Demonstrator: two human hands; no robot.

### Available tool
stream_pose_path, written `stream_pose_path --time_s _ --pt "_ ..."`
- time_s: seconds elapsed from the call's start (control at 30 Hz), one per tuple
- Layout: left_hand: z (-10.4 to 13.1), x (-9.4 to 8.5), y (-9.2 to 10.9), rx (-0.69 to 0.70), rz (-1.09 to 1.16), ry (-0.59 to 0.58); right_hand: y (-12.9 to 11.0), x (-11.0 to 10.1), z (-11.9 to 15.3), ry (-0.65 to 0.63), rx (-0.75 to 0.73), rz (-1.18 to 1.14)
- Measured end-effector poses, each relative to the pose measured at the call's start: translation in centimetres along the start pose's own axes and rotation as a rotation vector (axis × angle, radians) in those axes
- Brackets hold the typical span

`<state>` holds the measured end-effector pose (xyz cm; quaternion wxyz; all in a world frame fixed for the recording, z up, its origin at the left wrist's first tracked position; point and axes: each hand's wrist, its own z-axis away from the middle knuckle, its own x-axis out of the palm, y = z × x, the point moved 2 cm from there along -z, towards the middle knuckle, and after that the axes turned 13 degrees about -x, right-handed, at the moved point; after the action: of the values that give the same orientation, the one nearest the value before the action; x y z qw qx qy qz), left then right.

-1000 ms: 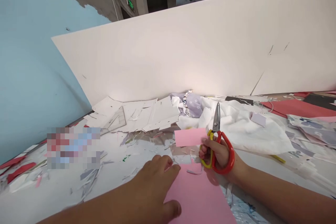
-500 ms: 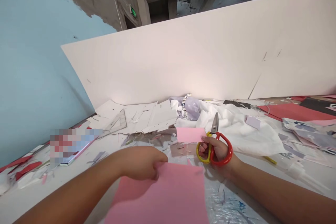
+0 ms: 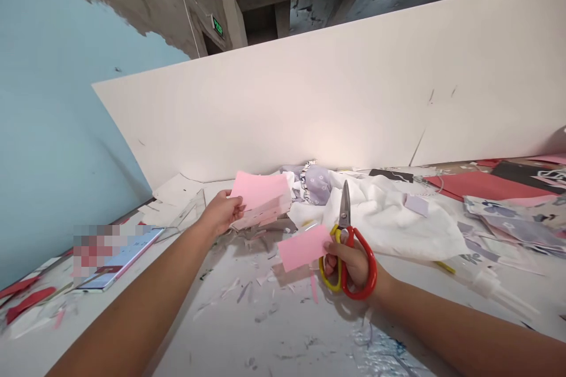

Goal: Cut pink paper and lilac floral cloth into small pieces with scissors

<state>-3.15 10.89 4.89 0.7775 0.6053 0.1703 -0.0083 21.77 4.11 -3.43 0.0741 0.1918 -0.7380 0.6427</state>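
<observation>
My left hand is closed on the edge of a large pink paper sheet, held out over the white cardboard pieces at the back of the table. In my right hand are scissors with one red and one yellow handle, blades together and pointing up. Between thumb and fingers the same hand pinches a small pink paper rectangle. Beyond the scissors lies a crumpled white cloth.
A phone lies at the left, its screen partly pixelated. Red paper and patterned fabric pieces are at the right. Paper scraps litter the white table. A tall white board stands behind.
My left hand has carried the large pink sheet from the near table forward to the cardboard at the back. My right hand has shifted slightly left and nearer, still with scissors and small pink piece.
</observation>
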Motion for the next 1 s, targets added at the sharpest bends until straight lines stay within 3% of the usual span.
stream_pose_path --time_s 0.13,0.3,0.33,0.43,0.5,0.57,0.63,0.8,1.0 --pt "-0.5 0.7 -0.8 0.027 -0.139 -0.021 0.5 0.0 0.4 -0.080 -0.005 0.066" --pt "3.0 1.8 0.1 0.243 -0.319 0.055 0.7 0.0 0.9 -0.135 0.020 0.075" --pt "4.1 2.5 0.1 0.308 -0.379 0.020 0.6 0.0 1.0 -0.147 0.029 0.073" --pt "7.0 5.6 -0.6 0.730 -0.888 -0.154 0.5 -0.2 1.5 -0.174 0.055 0.077" --pt "7.9 7.2 -1.7 0.908 -1.055 -0.173 0.5 -0.4 1.7 -0.180 0.068 0.093" --pt "7.8 8.3 -2.7 0.998 -1.106 -0.133 0.6 -0.5 1.8 -0.178 0.075 0.108" --pt "7.0 8.9 -3.5 0.987 -1.121 -0.077 0.7 -0.6 1.7 -0.175 0.086 0.116" --pt "4.2 9.1 -4.4 0.672 -1.091 -0.069 0.5 -0.2 1.6 -0.158 0.110 0.107" --pt "4.2 8.5 -3.5 0.612 -1.006 -0.123 0.0 0.0 1.6 -0.153 0.103 0.113"
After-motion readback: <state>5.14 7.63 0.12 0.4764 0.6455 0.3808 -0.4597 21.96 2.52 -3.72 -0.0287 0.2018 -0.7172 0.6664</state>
